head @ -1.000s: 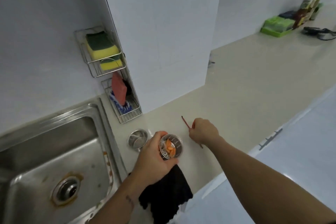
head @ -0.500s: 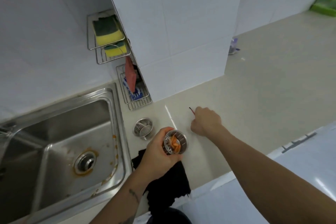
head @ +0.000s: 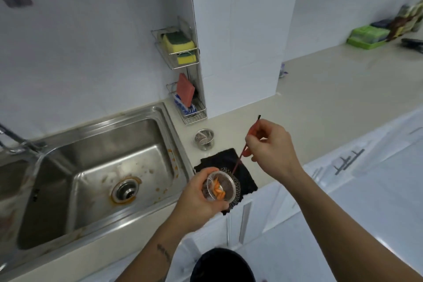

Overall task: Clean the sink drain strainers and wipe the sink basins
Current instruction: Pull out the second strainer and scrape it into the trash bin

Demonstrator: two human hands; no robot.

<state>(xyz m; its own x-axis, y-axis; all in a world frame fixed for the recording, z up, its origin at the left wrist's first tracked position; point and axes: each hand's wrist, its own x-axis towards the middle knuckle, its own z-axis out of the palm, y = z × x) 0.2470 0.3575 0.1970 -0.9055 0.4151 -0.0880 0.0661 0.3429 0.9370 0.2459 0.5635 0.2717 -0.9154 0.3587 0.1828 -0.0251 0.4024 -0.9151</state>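
Observation:
My left hand grips a steel drain strainer with orange food bits inside, held above a black cloth at the counter's front edge. My right hand pinches a thin red stick, its lower tip near the strainer's rim. A second strainer stands upright on the counter behind the cloth. The steel sink basin on the left has orange stains and an open drain.
A wire rack on the wall holds yellow-green sponges, a pink pad and a blue item. The faucet is at the far left. A green box and packets sit far right on the beige counter. A black bin is below.
My right hand has lifted the red stick off the counter and brought it over to the strainer. The left hand with the strainer came down over the black cloth. The camera shifted.

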